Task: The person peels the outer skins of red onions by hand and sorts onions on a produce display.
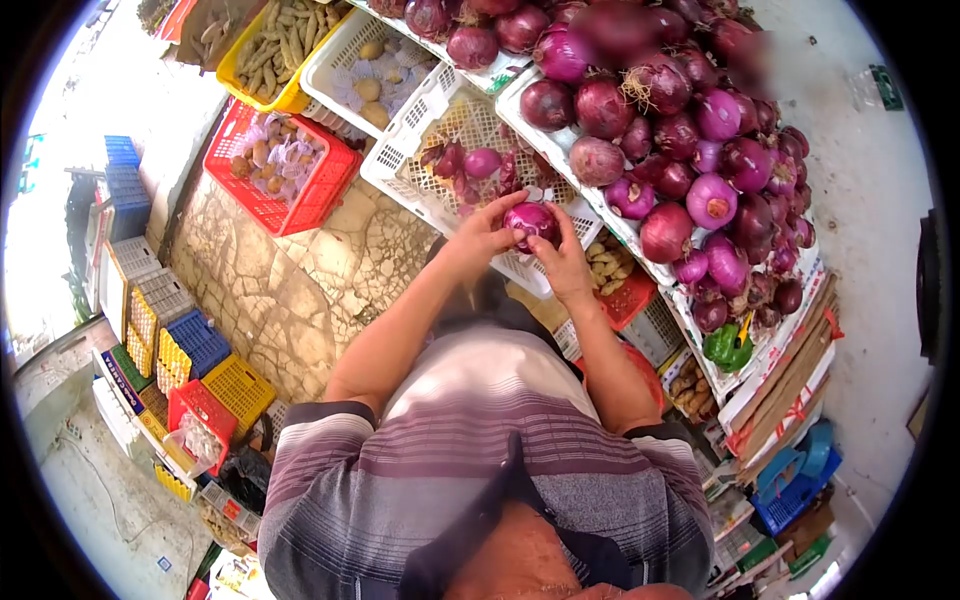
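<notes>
Onion point(532, 222), purple and shiny, sits up between two bare hands, over the near side of a white basket point(405, 190). The left hand point(478, 238) is half closed, with its fingers bent around one side of the onion and its thumb on the front. The right hand point(566, 268) is half closed too, and it holds the other side. Both thumbs point in toward each other.

Down in the white basket lie a loose onion point(482, 163) and some dark, dry skins point(465, 188). Just to the right, a big pile of onions point(690, 160) fills a white tray point(538, 142). Near the pile's bottom end is a green thing point(728, 347) with a bit of yellow; I can't tell what it is.

To the left, a red basket point(320, 200) holds brown, round things in thin purple nets. It stands on a cracked stone floor point(340, 260).
</notes>
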{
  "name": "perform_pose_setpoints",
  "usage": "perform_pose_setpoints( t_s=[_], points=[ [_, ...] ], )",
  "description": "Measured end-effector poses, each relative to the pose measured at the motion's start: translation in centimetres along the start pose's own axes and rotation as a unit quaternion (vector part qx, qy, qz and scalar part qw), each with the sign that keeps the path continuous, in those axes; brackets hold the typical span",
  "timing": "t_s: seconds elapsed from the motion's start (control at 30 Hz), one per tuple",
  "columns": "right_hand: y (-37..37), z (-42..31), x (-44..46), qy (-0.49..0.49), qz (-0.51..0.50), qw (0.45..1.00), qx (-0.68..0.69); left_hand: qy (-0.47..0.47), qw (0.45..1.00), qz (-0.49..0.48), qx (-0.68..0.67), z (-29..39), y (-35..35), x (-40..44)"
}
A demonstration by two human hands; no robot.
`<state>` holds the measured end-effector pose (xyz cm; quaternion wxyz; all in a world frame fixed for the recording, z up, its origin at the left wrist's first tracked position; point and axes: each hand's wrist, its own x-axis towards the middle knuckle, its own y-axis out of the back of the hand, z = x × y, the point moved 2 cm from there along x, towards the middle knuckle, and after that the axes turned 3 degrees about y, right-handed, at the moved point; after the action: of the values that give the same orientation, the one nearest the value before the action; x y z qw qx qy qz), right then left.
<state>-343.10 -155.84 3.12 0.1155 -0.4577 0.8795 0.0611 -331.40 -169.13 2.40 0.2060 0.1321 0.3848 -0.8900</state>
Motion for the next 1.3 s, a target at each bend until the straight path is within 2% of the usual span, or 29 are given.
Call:
perform_pose_setpoints(
  t_s=[0.07,0.27,0.37,0.47,0.57,0.77,0.87,1.07,1.3],
  points=[
    [0.0,0.7,-0.2,0.026,-0.008,0.998,-0.049,0.006,1.000,0.002,-0.007,0.0,-0.1,-0.2],
    [0.0,-0.3,-0.9,0.034,-0.041,0.996,-0.065,0.018,0.999,0.021,0.033,-0.1,-0.2,-0.4],
    [0.4,-0.9,-1.0,0.056,-0.054,0.987,-0.143,-0.006,0.999,0.036,0.032,-0.7,-0.5,-0.7],
    [0.6,-0.7,-1.2,0.048,-0.054,0.994,-0.083,-0.007,0.991,0.060,0.116,0.1,-1.5,-1.2],
    [0.6,-1.8,-1.7,0.053,-0.053,0.986,-0.150,-0.026,0.988,0.067,0.134,-0.7,-1.6,-1.3],
    [0.5,-3.4,-2.0,0.037,-0.057,0.985,-0.161,-0.033,0.978,0.094,0.186,-0.9,-2.3,-1.4],
    [0.5,-2.9,-2.2,0.067,-0.061,0.964,-0.252,-0.022,0.973,0.112,0.201,-1.6,-2.1,-1.3],
    [0.0,-3.7,-2.6,0.082,-0.040,0.952,-0.292,-0.040,0.962,0.115,0.244,-0.8,-2.9,-1.5],
    [0.1,-4.6,-2.3,0.118,-0.065,0.924,-0.359,-0.001,0.953,0.109,0.284,-0.3,-2.9,-1.2]
  ],
)
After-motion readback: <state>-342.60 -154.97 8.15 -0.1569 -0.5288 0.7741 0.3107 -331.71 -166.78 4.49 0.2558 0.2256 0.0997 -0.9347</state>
